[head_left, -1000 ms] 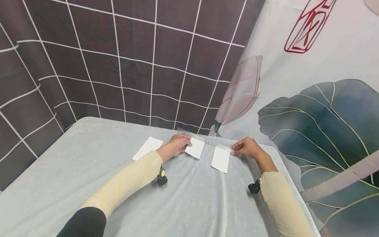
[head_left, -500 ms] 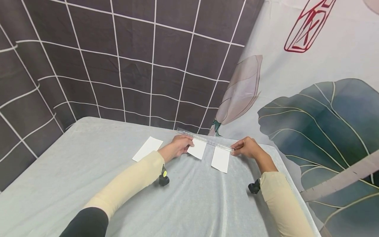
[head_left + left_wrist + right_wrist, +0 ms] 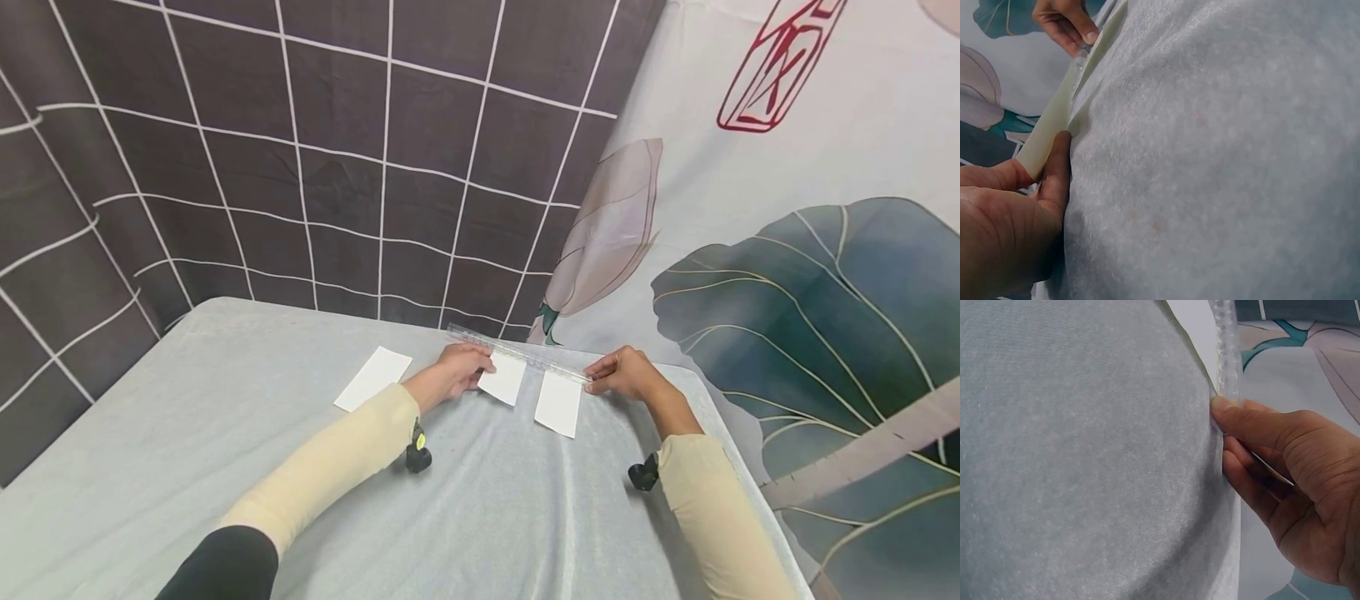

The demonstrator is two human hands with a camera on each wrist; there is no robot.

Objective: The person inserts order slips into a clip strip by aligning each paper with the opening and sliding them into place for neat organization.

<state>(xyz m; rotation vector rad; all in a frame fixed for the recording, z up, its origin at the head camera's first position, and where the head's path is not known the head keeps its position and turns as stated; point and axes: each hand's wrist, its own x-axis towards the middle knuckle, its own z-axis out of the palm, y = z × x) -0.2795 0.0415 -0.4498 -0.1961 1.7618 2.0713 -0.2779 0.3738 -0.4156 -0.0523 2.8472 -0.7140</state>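
Near the far edge of the table, a clear ruler (image 3: 536, 362) lies slanted from upper left to lower right. My right hand (image 3: 621, 373) pinches its right end between thumb and fingers, seen close up in the right wrist view beside the ruler's ridged strip (image 3: 1227, 353). With thumb and finger, my left hand (image 3: 459, 372) holds the left side of a white paper card (image 3: 504, 383), whose top edge meets the ruler. That card (image 3: 1054, 128) stands tilted in the left wrist view. A second white card (image 3: 558, 407) lies along the ruler, left of my right hand.
A third white card (image 3: 375, 378) lies apart, left of my left hand. Pale grey cloth (image 3: 480, 517) with soft folds covers the table. Behind it hang a dark gridded curtain (image 3: 345, 192) and a leaf-printed cloth (image 3: 810, 300).
My left hand has slid the middle card slightly right along the ruler, closer to the right-hand card. The right hand and ruler have stayed in place.
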